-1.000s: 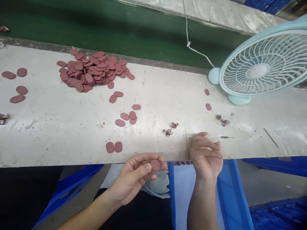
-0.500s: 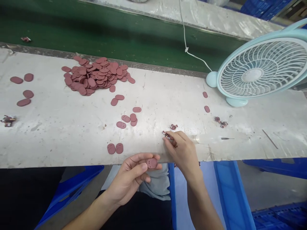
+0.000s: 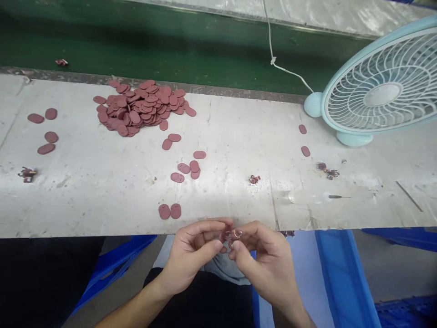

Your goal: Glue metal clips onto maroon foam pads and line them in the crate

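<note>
Between the thumb and fingers of my left hand [image 3: 196, 253] is a dark red oval disc [image 3: 223, 234], seen nearly edge-on. My right hand [image 3: 266, 259] pinches a small metallic and reddish piece [image 3: 236, 234] against or right beside that disc; whether they touch I cannot tell. Both hands meet just in front of the table's near edge. Left of them, two dark red discs with small holes [image 3: 170, 211] lie side by side on the table. Beyond the hands sits a little cluster of small metallic and reddish pieces [image 3: 254, 179].
A large heap of dark red discs [image 3: 143, 107] covers the far side of the pale table [image 3: 232, 132]. On the right stand a light blue fan [image 3: 378, 95] and a clear-handled tool [image 3: 310, 197] with a thin dark tip. A blue crate [image 3: 344, 278] is below the near edge.
My right hand has come from the table toward my left hand, bringing a small piece up to the disc. My left hand has turned the disc edge-on. The view has shifted slightly.
</note>
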`<act>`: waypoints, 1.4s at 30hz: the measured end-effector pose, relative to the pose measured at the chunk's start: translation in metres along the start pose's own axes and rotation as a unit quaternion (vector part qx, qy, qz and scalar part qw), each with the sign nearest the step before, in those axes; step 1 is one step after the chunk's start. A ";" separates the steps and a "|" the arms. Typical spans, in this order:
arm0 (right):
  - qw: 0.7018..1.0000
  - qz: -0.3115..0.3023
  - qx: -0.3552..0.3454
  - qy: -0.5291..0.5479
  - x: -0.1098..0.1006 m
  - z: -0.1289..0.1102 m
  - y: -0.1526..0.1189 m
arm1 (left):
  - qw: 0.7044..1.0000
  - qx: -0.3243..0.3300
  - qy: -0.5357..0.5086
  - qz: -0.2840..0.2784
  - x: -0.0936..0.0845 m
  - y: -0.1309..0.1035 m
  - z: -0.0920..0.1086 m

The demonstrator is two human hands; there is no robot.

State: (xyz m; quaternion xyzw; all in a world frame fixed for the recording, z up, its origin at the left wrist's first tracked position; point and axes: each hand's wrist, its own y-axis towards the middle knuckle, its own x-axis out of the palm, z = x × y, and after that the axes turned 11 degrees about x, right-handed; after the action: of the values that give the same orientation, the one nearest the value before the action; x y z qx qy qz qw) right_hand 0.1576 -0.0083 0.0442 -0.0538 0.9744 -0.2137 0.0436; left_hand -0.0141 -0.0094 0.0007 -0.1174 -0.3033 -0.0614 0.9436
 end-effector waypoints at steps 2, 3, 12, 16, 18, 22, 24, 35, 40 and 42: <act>1.000 0.006 0.000 -0.004 0.002 0.000 0.002 | 1.000 0.007 0.016 -0.006 0.000 -0.001 0.000; 1.000 0.004 0.007 -0.007 0.002 0.000 0.003 | 1.000 0.008 0.021 -0.008 0.001 -0.001 0.000; 0.998 -0.018 0.059 -0.024 -0.002 -0.007 0.003 | 1.000 -0.015 0.015 0.018 0.001 -0.001 0.000; 0.995 -0.035 0.089 0.017 -0.002 -0.007 0.006 | 0.999 -0.011 0.023 0.021 0.000 -0.002 -0.003; 0.993 -0.037 0.103 0.048 -0.001 -0.005 0.007 | 1.000 -0.001 0.012 0.026 0.001 -0.002 -0.005; 0.991 -0.029 0.102 0.081 0.001 0.000 0.008 | 1.000 0.006 -0.002 0.023 0.003 -0.003 -0.006; 0.990 -0.030 0.106 0.083 0.002 0.001 0.007 | 1.000 0.005 0.002 0.022 0.004 -0.003 -0.005; 0.987 -0.040 0.096 0.126 0.005 0.003 0.009 | 0.997 0.038 0.056 0.033 0.006 -0.003 -0.006; 0.987 -0.013 0.058 0.151 -0.016 0.024 -0.005 | 0.962 0.135 0.234 -0.033 -0.013 -0.007 0.021; 0.987 0.036 0.017 0.153 -0.040 0.038 -0.018 | 0.892 0.214 0.396 -0.044 -0.031 -0.008 0.042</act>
State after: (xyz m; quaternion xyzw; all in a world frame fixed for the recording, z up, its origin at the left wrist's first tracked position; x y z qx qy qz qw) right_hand 0.2027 -0.0354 0.0194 0.0157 0.9671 -0.2345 -0.0972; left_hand -0.0646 -0.0052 0.0170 0.1353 0.0852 -0.0780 0.9841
